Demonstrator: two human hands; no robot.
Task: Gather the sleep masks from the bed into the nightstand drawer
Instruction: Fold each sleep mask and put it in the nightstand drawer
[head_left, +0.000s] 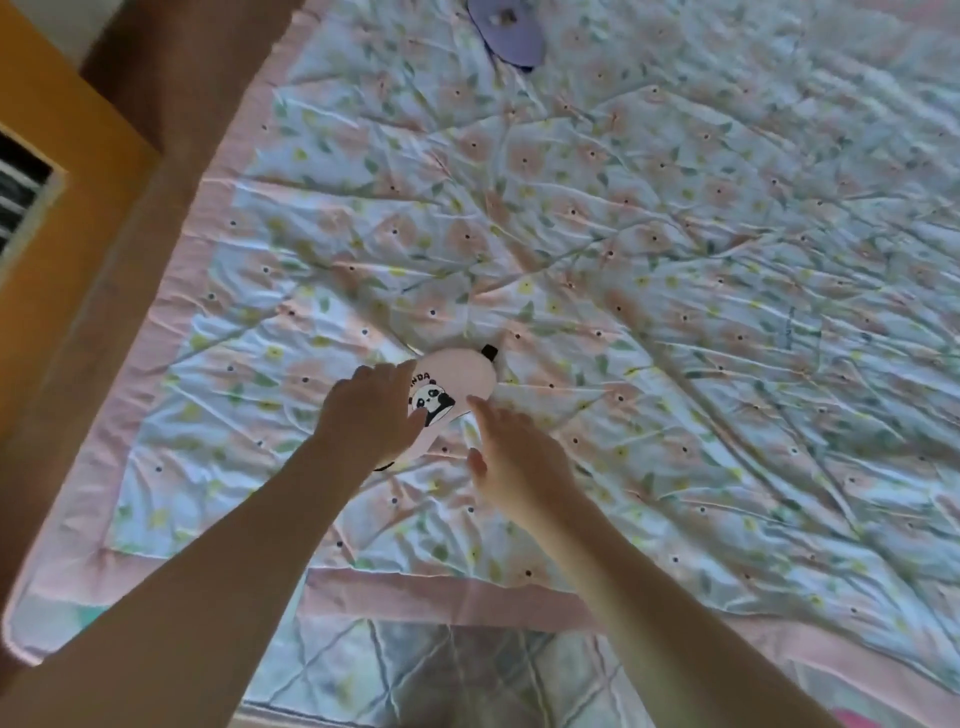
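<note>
You are looking down at a bed covered by a quilt (649, 249), wrinkled, printed with peach flowers and green leaves and edged with a pink border. Everything below is placed relative to the pink mask (457, 382), which lies flat on the quilt in the lower middle of the view.

The pink mask is a soft, pale pink sleep mask with a cartoon panda and part of a printed word on its face. A black strap end sticks out at its far tip, and another bit of black strap shows at its near end, under your wrist.

Your left hand (371, 410) lies over the near-left part of the pink mask, fingers straight and close together, touching its surface. Whether the thumb is tucked beneath it cannot be seen.

Your right hand (514, 457) is just to the right of the pink mask, fingers straight and slightly spread, thumb apart from them, holding nothing. Its fingertips are at the mask's right edge; whether they touch it is unclear.

A second sleep mask, the purple mask (506, 31), lies well beyond the pink mask, at the far edge of the view, partly cut off.

To the far left of the pink mask, past the quilt's border, stands a wooden nightstand (62, 171).
</note>
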